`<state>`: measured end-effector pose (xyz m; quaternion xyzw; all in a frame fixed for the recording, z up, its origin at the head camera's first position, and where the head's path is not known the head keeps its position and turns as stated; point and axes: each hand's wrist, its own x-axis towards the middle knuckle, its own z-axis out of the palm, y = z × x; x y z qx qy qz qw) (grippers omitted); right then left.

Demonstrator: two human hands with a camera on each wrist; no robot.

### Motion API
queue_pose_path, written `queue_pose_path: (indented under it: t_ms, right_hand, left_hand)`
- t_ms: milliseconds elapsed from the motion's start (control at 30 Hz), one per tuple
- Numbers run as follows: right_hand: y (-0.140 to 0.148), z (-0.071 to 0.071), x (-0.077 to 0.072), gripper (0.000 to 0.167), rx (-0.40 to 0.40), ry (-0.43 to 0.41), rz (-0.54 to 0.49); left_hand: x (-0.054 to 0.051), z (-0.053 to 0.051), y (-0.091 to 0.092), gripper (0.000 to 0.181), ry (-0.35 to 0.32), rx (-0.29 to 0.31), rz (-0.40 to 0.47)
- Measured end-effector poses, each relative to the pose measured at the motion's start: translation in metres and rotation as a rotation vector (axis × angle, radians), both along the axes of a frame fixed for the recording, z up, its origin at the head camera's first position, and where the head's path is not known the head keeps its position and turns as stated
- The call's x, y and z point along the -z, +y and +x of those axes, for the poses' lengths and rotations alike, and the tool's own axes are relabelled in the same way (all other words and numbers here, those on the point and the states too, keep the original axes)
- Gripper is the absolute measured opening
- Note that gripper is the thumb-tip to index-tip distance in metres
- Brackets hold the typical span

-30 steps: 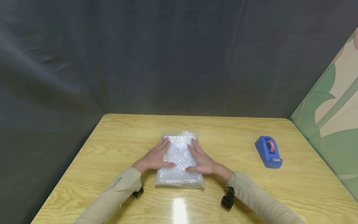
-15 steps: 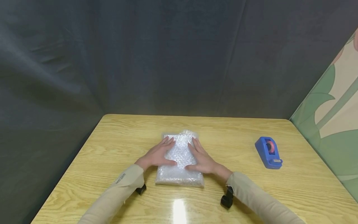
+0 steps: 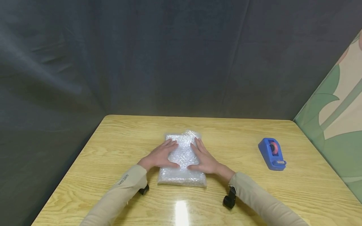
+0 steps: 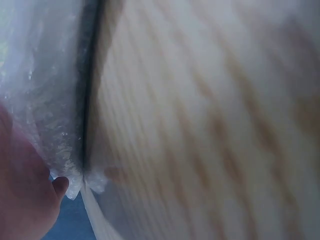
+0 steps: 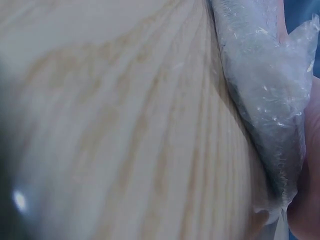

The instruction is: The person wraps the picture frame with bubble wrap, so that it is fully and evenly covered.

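Observation:
A flat rectangular package in clear bubble wrap (image 3: pixel 182 179) lies on the wooden table, a ruffled flap of wrap sticking out at its far edge. Across its left side rests my left hand (image 3: pixel 161 156), fingers spread and thumb pointing inward. My right hand (image 3: pixel 206 161) lies over the right side in much the same way, fingers straight and apart. The thumbs point toward each other with a small gap between. In the left wrist view the bubble wrap (image 4: pixel 45 100) shows its side beside part of the hand. The right wrist view shows a crumpled edge of wrap (image 5: pixel 270 95).
A blue tape dispenser (image 3: pixel 272 153) with a pink roll stands on the right of the table (image 3: pixel 113 141). Dark curtain (image 3: pixel 169 56) hangs behind and to the left. A patterned green and cream panel (image 3: pixel 336 125) borders the right side.
My left hand has shifted slightly right, further onto the package. The package's near edge has moved a little away from me. The right hand has barely moved.

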<state>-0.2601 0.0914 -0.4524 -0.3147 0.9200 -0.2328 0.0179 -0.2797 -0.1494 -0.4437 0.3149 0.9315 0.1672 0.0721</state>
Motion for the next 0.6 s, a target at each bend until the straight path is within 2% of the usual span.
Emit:
queue_pose_path:
  t_ms: [333, 467, 600]
  right_hand:
    - [0.003, 0.000, -0.002, 0.096, -0.008, 0.016, -0.042]
    - [0.009, 0.001, -0.005, 0.089, -0.021, 0.046, -0.116]
    - [0.022, 0.005, -0.011, 0.076, 0.000, 0.027, -0.209]
  left_hand:
    - [-0.003, 0.003, 0.003, 0.096, -0.041, -0.033, 0.023]
    - [-0.003, 0.003, 0.003, 0.096, -0.030, -0.032, 0.013]
    - [-0.004, 0.003, 0.003, 0.097, -0.044, -0.047, 0.001]
